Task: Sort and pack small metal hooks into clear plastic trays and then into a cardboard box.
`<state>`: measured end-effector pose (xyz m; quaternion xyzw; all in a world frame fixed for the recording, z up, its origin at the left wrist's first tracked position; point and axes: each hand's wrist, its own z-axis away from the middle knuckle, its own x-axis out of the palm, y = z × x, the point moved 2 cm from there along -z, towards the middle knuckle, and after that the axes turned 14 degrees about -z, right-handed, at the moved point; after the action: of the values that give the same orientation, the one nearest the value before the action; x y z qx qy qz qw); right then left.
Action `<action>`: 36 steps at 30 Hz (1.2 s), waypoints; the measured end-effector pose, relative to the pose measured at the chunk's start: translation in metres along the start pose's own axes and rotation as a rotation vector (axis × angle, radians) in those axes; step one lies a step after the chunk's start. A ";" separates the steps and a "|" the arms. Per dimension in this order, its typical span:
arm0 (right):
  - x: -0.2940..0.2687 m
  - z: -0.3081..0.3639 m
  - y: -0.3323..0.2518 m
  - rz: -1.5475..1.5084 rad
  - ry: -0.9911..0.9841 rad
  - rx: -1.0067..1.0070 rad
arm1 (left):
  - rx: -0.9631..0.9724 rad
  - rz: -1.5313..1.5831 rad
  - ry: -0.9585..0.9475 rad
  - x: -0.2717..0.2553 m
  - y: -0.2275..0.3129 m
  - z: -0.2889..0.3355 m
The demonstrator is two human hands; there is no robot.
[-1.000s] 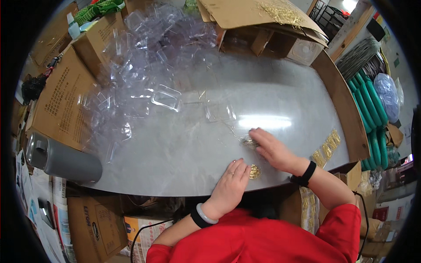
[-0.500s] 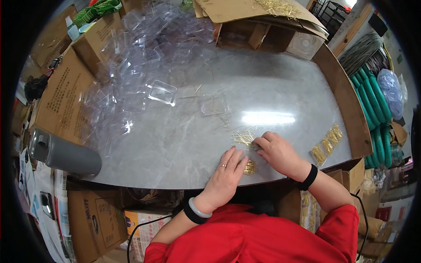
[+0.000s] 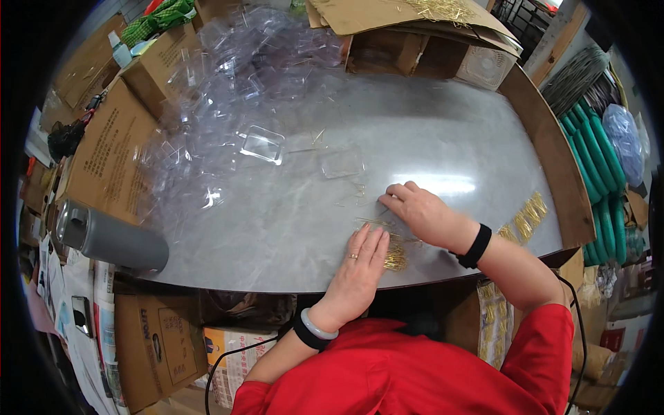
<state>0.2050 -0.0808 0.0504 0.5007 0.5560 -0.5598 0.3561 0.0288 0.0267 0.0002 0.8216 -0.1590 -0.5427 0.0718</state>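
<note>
- Left hand (image 3: 353, 280) outstretched against gold wire pieces (image 3: 395, 257), by the surface's (image 3: 263, 235) near edge!
- Right hand (image 3: 430, 218) pinching, contents unclear.
- Probably light, slippery: grip mid-length.

On the table (image 3: 277, 235), trays (image 3: 228, 90) heap at left behind a bottle (image 3: 121, 238), wire pieces (image 3: 395, 258) beside the left hand (image 3: 354, 273).

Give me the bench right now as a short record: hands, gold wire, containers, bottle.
Left hand: fingers extended, at the left side of the gold wire pile
Right hand: fingertips close together; anything pinched is too small to tell
Gold bundles: in a row, near right edge
Clear plastic containers: heaped, far left
Grey bottle: near left corner
</note>
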 end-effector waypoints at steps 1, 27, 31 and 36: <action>0.001 0.001 -0.009 0.045 0.002 -0.055 | -0.006 -0.015 0.014 0.000 0.000 0.001; 0.018 -0.008 -0.009 -0.114 0.004 -0.089 | -0.014 0.019 0.045 0.005 0.001 0.003; 0.004 0.012 -0.005 -0.238 0.031 -0.091 | -0.069 0.036 0.037 -0.002 0.002 0.001; -0.029 0.050 -0.014 -0.260 0.120 0.116 | -0.125 -0.079 -0.050 -0.003 -0.001 -0.004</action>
<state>0.1903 -0.1321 0.0764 0.4770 0.6032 -0.6012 0.2173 0.0309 0.0283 0.0042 0.8074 -0.0940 -0.5742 0.0976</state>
